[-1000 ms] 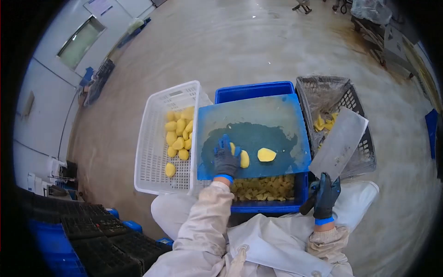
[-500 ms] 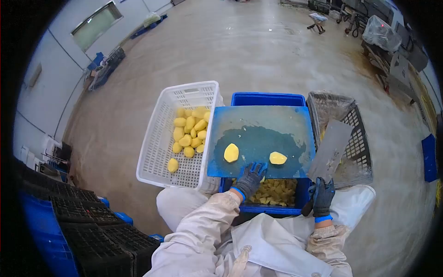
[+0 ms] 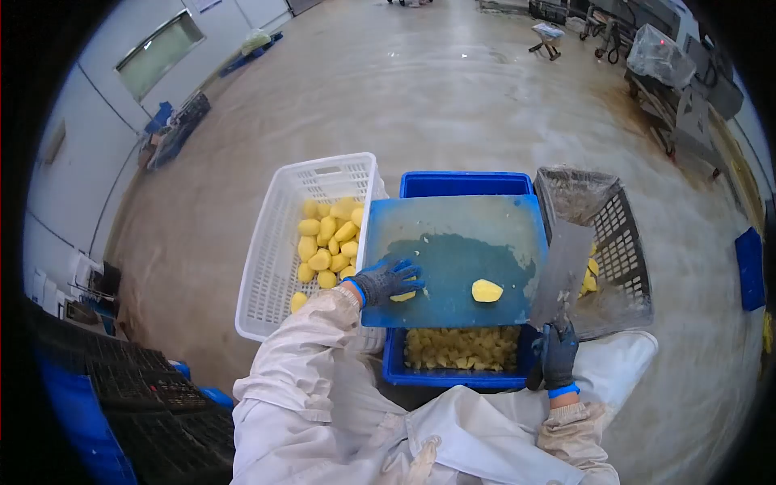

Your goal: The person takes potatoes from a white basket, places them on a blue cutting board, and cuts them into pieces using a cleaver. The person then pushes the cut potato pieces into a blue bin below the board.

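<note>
My left hand (image 3: pixel 386 281), in a dark glove with blue fingertips, lies over a peeled potato piece (image 3: pixel 402 297) on the left of the blue cutting board (image 3: pixel 453 218). Its fingers are stretched out and partly cover the piece; whether they grip it is hard to see. A second pale yellow potato piece (image 3: pixel 487 291) rests on the right of the board. At the board's lower right corner my right hand (image 3: pixel 559 354), gloved too, is closed round the handle of a large cleaver (image 3: pixel 563 271). The broad blade points away from me.
To the left stands a white basket (image 3: pixel 267 242) with several peeled potatoes (image 3: pixel 320 260). The board lies across a blue bin (image 3: pixel 396 376) holding cut potato chunks (image 3: pixel 461 347). At right, a dark crate (image 3: pixel 634 234) with a plastic liner holds yellow pieces (image 3: pixel 590 273).
My left hand has moved left and up from the board's near edge onto the left potato piece. My right hand still holds the cleaver, whose blade now stands a little more upright.
</note>
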### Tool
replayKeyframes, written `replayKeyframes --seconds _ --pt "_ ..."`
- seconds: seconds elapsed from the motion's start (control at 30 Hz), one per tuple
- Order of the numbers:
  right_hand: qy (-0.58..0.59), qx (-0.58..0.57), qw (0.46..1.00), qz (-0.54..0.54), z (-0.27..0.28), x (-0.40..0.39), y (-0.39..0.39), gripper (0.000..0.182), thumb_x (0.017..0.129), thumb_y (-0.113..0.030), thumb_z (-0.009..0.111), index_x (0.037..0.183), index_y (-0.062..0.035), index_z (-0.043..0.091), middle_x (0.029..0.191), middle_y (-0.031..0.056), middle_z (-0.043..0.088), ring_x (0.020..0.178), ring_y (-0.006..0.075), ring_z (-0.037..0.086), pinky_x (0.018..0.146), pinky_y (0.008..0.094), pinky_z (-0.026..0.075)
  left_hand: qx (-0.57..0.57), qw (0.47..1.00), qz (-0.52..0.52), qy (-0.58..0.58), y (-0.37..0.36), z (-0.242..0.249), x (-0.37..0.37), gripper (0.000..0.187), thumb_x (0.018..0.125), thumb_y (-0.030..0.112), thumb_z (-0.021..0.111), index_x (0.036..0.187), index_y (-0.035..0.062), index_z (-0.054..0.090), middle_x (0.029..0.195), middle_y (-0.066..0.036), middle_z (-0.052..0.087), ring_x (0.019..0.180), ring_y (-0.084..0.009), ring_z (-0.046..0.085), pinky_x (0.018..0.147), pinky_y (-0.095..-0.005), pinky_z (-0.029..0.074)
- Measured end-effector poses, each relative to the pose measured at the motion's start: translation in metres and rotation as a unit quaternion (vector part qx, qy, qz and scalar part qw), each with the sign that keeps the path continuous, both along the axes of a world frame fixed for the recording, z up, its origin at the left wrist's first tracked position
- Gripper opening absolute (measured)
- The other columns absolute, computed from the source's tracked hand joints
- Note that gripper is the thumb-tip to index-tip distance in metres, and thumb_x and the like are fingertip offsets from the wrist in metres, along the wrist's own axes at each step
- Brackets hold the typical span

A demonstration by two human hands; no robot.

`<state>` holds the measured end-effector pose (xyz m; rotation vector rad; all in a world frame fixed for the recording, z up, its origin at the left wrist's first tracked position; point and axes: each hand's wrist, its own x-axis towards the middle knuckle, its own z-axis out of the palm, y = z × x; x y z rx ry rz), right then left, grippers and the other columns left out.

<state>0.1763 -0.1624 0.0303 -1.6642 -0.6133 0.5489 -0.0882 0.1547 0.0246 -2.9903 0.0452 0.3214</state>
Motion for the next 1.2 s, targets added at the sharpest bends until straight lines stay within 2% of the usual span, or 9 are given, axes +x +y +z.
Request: replayKeyframes --seconds 0.13,0.23,0.3,0.53,0.63,0.77,0.83,0.93,1.2 --pt "0.078 -0.017 0.997 0.002 0.000 0.002 0.005 0.014 0.088 -0.011 0.053 0.099 -0.0030 0.053 0.063 0.0026 0.055 0.045 0.0099 0.050 0.041 0.0243 0.038 0.025 0.999 -0.027 -0.004 0.007 0.001 0.005 0.061 0.076 0.022 0.057 0.134 0.0232 0.037 0.132 -0.011 0.039 0.117 -0.0318 0.043 0.097 -0.0439 0.037" --pt "0.077 -0.001 0.997 -0.001 0.012 -0.004 0.012 0.016 0.088 -0.011 0.053 0.101 -0.0018 0.054 0.066 0.0033 0.056 0.047 0.0093 0.050 0.043 0.0242 0.039 -0.057 0.989 0.063 0.124 -0.013 0.019 0.030 0.062 0.076 0.028 0.060 0.134 0.0223 0.037 0.130 -0.016 0.040 0.111 -0.0338 0.049 0.092 -0.0432 0.041" --pt "0.088 0.009 0.996 0.010 0.021 -0.007 0.013 0.016 0.088 -0.011 0.053 0.101 -0.0012 0.054 0.067 0.0031 0.057 0.049 0.0085 0.050 0.043 0.0240 0.039 -0.135 0.961 0.221 0.093 -0.038 0.012 0.038 0.067 0.073 0.035 0.065 0.132 0.0167 0.038 0.125 -0.020 0.043 0.107 -0.0357 0.051 0.088 -0.0435 0.044" --pt "0.123 -0.018 0.990 0.062 0.028 -0.010 0.003 0.019 0.087 -0.009 0.053 0.105 -0.0018 0.054 0.072 0.0016 0.057 0.054 0.0069 0.050 0.048 0.0228 0.042 -0.185 0.911 0.370 0.010 -0.077 -0.006 0.043 0.079 0.070 0.040 0.070 0.131 0.0051 0.035 0.124 -0.023 0.043 0.115 -0.0378 0.045 0.096 -0.0437 0.039" --pt "0.122 -0.022 0.989 0.081 0.028 -0.011 0.000 0.019 0.087 -0.010 0.054 0.104 -0.0013 0.056 0.071 0.0023 0.058 0.056 0.0068 0.051 0.049 0.0241 0.044 -0.156 0.913 0.373 -0.053 -0.082 0.008 0.040 0.081 0.069 0.038 0.072 0.133 0.0044 0.034 0.131 -0.025 0.038 0.122 -0.0385 0.038 0.101 -0.0429 0.033" --pt "0.067 -0.036 0.993 0.092 0.009 -0.010 0.000 0.020 0.087 -0.012 0.055 0.103 -0.0010 0.058 0.072 0.0070 0.061 0.057 0.0106 0.056 0.050 0.0281 0.045 -0.196 0.918 0.344 0.003 -0.074 -0.004 0.042 0.081 0.070 0.038 0.071 0.133 0.0049 0.034 0.135 -0.025 0.035 0.125 -0.0386 0.035 0.104 -0.0426 0.030" --pt "-0.099 -0.020 0.989 0.110 0.008 -0.010 0.003 0.021 0.085 -0.012 0.055 0.102 -0.0003 0.059 0.076 0.0134 0.064 0.060 0.0175 0.061 0.054 0.0323 0.047 -0.194 0.927 0.321 -0.008 -0.078 -0.005 0.046 0.078 0.070 0.038 0.071 0.132 0.0054 0.036 0.134 -0.024 0.037 0.124 -0.0381 0.037 0.103 -0.0425 0.031" --pt "-0.143 -0.017 0.982 0.125 0.013 -0.011 0.004 0.023 0.084 -0.013 0.055 0.103 0.0000 0.058 0.079 0.0178 0.064 0.062 0.0232 0.063 0.057 0.0346 0.048 -0.205 0.916 0.345 0.002 -0.083 0.004 0.052 0.073 0.071 0.037 0.069 0.129 0.0044 0.040 0.133 -0.022 0.039 0.124 -0.0337 0.038 0.104 -0.0399 0.030" --pt "-0.044 -0.049 0.989 0.130 0.016 -0.012 0.002 0.021 0.084 -0.012 0.055 0.102 -0.0006 0.059 0.072 0.0141 0.064 0.060 0.0215 0.062 0.056 0.0340 0.047 -0.126 0.955 0.268 -0.004 -0.080 -0.009 0.056 0.074 0.068 0.035 0.072 0.129 0.0075 0.038 0.124 -0.019 0.045 0.116 -0.0355 0.044 0.097 -0.0441 0.037"
